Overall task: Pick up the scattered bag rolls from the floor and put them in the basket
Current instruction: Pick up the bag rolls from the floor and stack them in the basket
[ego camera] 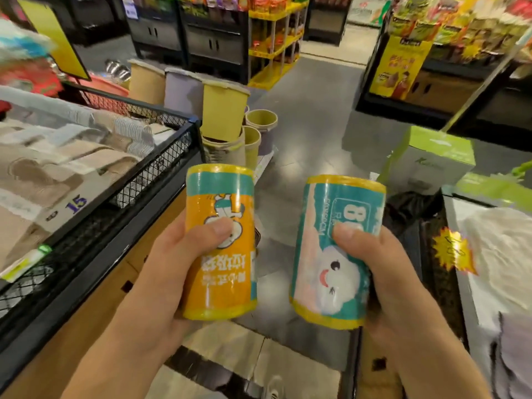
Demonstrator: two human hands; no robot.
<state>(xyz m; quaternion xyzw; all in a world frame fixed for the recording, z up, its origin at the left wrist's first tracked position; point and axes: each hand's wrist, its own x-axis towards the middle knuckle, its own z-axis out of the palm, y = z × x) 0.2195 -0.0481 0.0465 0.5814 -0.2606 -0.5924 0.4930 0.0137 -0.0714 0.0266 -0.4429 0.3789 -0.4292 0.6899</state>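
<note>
Two bag rolls are showing, one in each hand. The left hand is gripping the orange roll upright, its thumb pressing across the printed front and the other fingers curling round behind, out of sight. The right hand is gripping the teal roll the same way, thumb on the front, the roll leaning slightly to the right. The two rolls are standing side by side, near each other but apart, above the grey floor.

Left of the left hand, one black mesh basket is holding folded beige and grey cloth goods with a tag reading 15. Beyond the left hand, past the basket's corner, several tall bins in tan, lilac and yellow are standing in a row, with smaller yellow-green buckets nested just beside them. Beyond the right hand, one green-topped box is sitting on a counter; right of that hand, a yellow starburst tag is lying against white wrapped goods. Shelves of packaged goods are standing far ahead.
</note>
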